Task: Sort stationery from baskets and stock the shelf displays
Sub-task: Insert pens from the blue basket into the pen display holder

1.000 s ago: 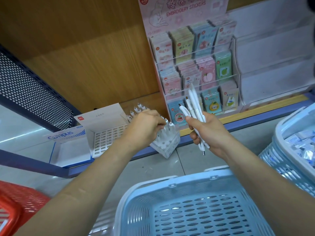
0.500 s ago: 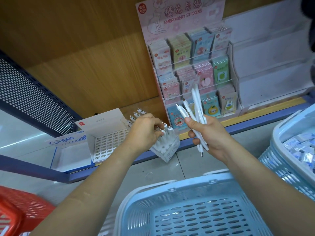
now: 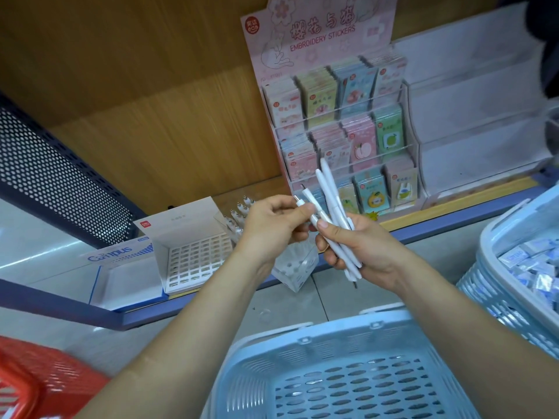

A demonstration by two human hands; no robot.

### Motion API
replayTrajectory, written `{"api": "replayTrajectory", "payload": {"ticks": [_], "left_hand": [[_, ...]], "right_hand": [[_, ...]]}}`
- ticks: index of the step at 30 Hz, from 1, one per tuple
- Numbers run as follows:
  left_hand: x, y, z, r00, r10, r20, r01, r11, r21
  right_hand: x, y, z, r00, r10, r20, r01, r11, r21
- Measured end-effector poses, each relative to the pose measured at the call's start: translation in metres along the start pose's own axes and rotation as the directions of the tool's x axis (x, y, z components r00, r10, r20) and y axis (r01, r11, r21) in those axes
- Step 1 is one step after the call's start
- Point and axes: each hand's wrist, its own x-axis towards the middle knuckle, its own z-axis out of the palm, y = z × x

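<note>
My right hand (image 3: 360, 246) grips a bundle of white pens (image 3: 329, 204), fanned out and pointing up and left. My left hand (image 3: 272, 228) pinches the upper end of one pen from that bundle, right beside the right thumb. Below and behind my hands a clear pen holder (image 3: 295, 267) with round holes sits tilted at the shelf's front edge, white pens (image 3: 239, 213) standing in its far rows. An open white grid display box (image 3: 196, 261) stands to its left on the shelf.
A pink embroidery sticker rack (image 3: 341, 131) stands on the shelf behind my hands, white tiered trays (image 3: 472, 140) to its right. A blue basket (image 3: 348, 373) sits below me, another with small packets (image 3: 526, 267) at right, a red basket (image 3: 36, 382) at left. A Campus box (image 3: 121, 276) lies left.
My left hand has left the pen holder, moved right and taken hold of one pen in the right hand's bundle. The right hand has kept its pens.
</note>
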Motion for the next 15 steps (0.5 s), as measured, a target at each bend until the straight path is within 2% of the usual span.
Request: {"api": "replayTrajectory", "payload": {"ticks": [2, 4, 5, 7, 10, 12, 15], "left_hand": [[-0.001, 0.008, -0.007, 0.996, 0.054, -0.07, -0.058, 0.997, -0.058], [-0.002, 0.021, -0.023, 0.977, 0.146, -0.155, -0.16, 0.983, -0.085], [-0.003, 0.026, -0.033, 0.963, 0.191, -0.189, -0.205, 0.977, -0.058], [-0.006, 0.031, -0.05, 0.929, 0.301, -0.216, -0.277, 0.952, 0.133], [-0.01, 0.012, -0.056, 0.907, 0.409, -0.098, -0.31, 0.808, 0.501], [-0.012, -0.008, -0.053, 0.896, 0.444, -0.01, -0.348, 0.714, 0.607], [-0.009, -0.027, -0.049, 0.884, 0.464, 0.049, -0.378, 0.65, 0.659]], "right_hand": [[-0.001, -0.001, 0.0, 0.999, 0.027, -0.043, -0.027, 1.0, -0.01], [0.002, -0.001, -0.001, 0.985, 0.044, -0.167, -0.042, 0.999, 0.015], [0.003, 0.0, -0.003, 0.969, 0.045, -0.241, -0.043, 0.999, 0.015], [0.006, 0.001, -0.006, 0.937, 0.031, -0.348, -0.042, 0.999, -0.025], [0.006, -0.001, -0.005, 0.928, 0.056, -0.368, -0.076, 0.996, -0.04], [0.006, -0.003, -0.003, 0.927, 0.104, -0.361, -0.116, 0.993, -0.012], [0.006, -0.001, -0.004, 0.932, 0.104, -0.348, -0.114, 0.993, -0.009]]}}
